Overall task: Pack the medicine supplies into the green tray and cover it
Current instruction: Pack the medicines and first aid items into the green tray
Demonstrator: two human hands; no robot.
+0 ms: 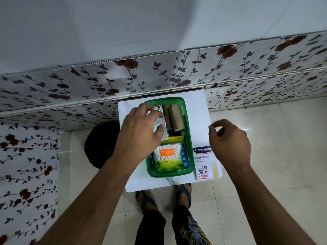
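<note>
On the small white counter (198, 106) below you sits the green tray (188, 138), long side running away from you, its rim a clear glossy green. At its near end lies a pack of Tulips paper-stick cotton swabs (167, 157), orange label up, with a blue blister strip (184, 157) wedged along the pack's right edge. At the far end two brown bandage rolls (177, 117) lie side by side, pointing along the tray.

Your left hand (139, 129) is over the tray's far left part, fingers closed on silver foil tablet strips (160, 123) that lie just beside the rolls. Your right hand (230, 140) hovers to the right of the tray, holding nothing, thumb and forefinger curled close together, the other fingers loosely bent.

Just right of the tray's near corner, a white Hansaplast washproof plaster box (203, 163) lies flat on the counter, partly under your right wrist.

A dark round object (99, 144) sits on the floor left of the counter; what it is you cannot tell. Your sandalled feet (164, 197) stand on pale glossy floor tiles (274, 138). Rose-patterned wall covering (159, 73) runs behind and to the left.
</note>
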